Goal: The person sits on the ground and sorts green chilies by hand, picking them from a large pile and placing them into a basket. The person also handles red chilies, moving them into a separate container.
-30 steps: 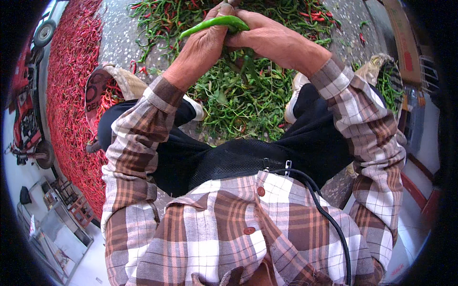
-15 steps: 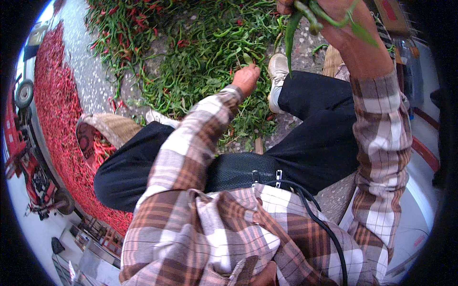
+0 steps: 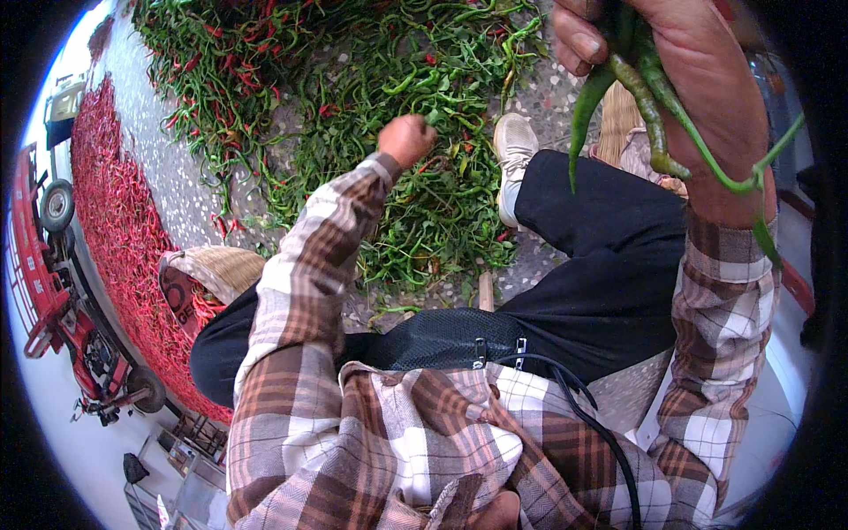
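Note:
My right hand (image 3: 698, 62) is raised at the upper right, close to the camera, its fingers closed around several long green chili peppers (image 3: 649, 115). The peppers hang down past the palm and wrist; one is blotched with brown. Over the heap of green chili peppers (image 3: 424, 225) on the floor is my left hand (image 3: 406, 141), back upward and fingers curled in. Whatever those fingers hold, if anything, is hidden. Leaves and a few red peppers are mixed into the heap.
A woven basket (image 3: 221, 268) lies tipped by my left knee, red chilies at its mouth. A wide spread of red chilies (image 3: 119, 203) covers the floor at left, beside a red vehicle (image 3: 88, 353). My light shoe (image 3: 515, 150) borders the green heap.
My left hand has moved left across the green heap. My right hand has come lower and nearer the camera, so more of its peppers show.

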Motion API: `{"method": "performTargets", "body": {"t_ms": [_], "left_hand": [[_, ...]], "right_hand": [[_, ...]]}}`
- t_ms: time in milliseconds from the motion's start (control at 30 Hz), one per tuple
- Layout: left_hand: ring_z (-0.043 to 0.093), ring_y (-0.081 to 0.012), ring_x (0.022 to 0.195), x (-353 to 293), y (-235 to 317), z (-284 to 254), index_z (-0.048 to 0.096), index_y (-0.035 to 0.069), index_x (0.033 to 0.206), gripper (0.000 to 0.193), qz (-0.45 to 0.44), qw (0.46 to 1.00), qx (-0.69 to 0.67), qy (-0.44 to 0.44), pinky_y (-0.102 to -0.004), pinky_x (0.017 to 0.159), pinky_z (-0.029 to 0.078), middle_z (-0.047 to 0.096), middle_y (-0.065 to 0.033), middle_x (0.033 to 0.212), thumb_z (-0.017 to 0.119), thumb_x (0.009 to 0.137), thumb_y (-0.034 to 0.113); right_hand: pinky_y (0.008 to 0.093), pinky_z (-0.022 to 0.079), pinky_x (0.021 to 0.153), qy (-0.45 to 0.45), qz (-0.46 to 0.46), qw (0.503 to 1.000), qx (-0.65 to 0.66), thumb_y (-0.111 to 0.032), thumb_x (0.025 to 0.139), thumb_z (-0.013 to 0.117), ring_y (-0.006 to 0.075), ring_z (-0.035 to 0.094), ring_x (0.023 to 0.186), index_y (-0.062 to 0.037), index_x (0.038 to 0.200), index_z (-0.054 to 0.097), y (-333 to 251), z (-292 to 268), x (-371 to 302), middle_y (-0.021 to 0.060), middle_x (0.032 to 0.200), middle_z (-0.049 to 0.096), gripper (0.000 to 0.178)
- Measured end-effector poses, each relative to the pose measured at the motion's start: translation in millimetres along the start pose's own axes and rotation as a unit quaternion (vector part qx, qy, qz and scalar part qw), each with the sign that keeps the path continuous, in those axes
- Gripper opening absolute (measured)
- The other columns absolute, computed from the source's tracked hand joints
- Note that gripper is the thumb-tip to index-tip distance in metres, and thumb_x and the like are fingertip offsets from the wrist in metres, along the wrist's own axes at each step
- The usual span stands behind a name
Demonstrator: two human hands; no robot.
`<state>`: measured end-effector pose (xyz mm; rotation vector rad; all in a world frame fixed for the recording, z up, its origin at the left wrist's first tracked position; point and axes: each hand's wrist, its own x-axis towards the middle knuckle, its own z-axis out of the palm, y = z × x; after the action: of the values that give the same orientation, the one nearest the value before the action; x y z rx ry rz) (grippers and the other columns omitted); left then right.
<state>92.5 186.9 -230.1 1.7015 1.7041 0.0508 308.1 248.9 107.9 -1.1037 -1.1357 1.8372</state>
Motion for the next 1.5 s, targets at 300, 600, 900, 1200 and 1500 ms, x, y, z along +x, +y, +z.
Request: {"method": "performTargets", "body": {"t_ms": [300,600,900,1200,1500], "left_hand": [[0.065,-0.0320,0.082,18.9,-28.7,9.2,0.065,0.006,0.088,0.048,-0.076,0.975,0.201,-0.056,-0.0414,0.071,0.052,0.067,-0.0155,0.088,0.072,0.068,0.050],[0.063,-0.0354,0.076,44.8,-22.9,-34.3,0.053,0.006,0.091,0.033,0.092,0.975,0.147,0.139,-0.0474,0.063,0.049,0.063,-0.0164,0.081,0.067,0.074,0.031],[0.052,-0.0294,0.107,99.5,4.7,-7.2,0.067,0.006,0.105,0.060,-0.093,0.941,0.322,0.049,-0.0394,0.086,0.041,0.058,-0.0100,0.111,0.075,0.066,0.052],[0.057,-0.0138,0.069,38.3,-22.8,-69.8,0.059,0.003,0.096,0.024,-0.064,0.887,-0.448,-0.088,-0.0298,0.062,0.049,0.061,-0.0012,0.083,0.068,0.075,0.010],[0.064,-0.0149,0.074,-1.6,9.0,-82.2,0.061,0.004,0.102,0.024,-0.182,0.734,-0.635,-0.157,-0.0337,0.068,0.056,0.065,-0.0026,0.089,0.061,0.090,0.025]], "right_hand": [[0.0229,0.046,0.050,-0.011,-0.017,0.999,-0.026,-0.014,0.093,0.054,0.0116,0.053,0.053,-0.0053,0.075,0.051,2.6,0.4,-8.9,0.0042,0.062,0.053,0.020],[0.0222,0.045,0.050,-0.022,-0.033,0.998,-0.046,-0.016,0.093,0.053,0.0110,0.053,0.055,-0.0048,0.073,0.052,4.4,0.0,-10.7,0.0040,0.063,0.054,0.023],[0.0212,0.043,0.050,-0.034,-0.014,0.997,-0.070,-0.017,0.094,0.053,0.0096,0.050,0.054,-0.0030,0.073,0.054,-5.5,1.3,-9.5,0.0032,0.065,0.056,0.026],[0.0208,0.040,0.049,-0.018,-0.047,0.991,-0.122,-0.018,0.094,0.053,0.0079,0.049,0.052,-0.0050,0.072,0.053,-4.2,-0.1,-17.1,0.0001,0.060,0.051,0.025],[0.0208,0.037,0.046,-0.021,-0.042,0.989,-0.140,-0.019,0.093,0.053,0.0063,0.046,0.047,-0.0065,0.071,0.053,-2.6,-5.3,-19.7,-0.0005,0.057,0.051,0.025]]}}
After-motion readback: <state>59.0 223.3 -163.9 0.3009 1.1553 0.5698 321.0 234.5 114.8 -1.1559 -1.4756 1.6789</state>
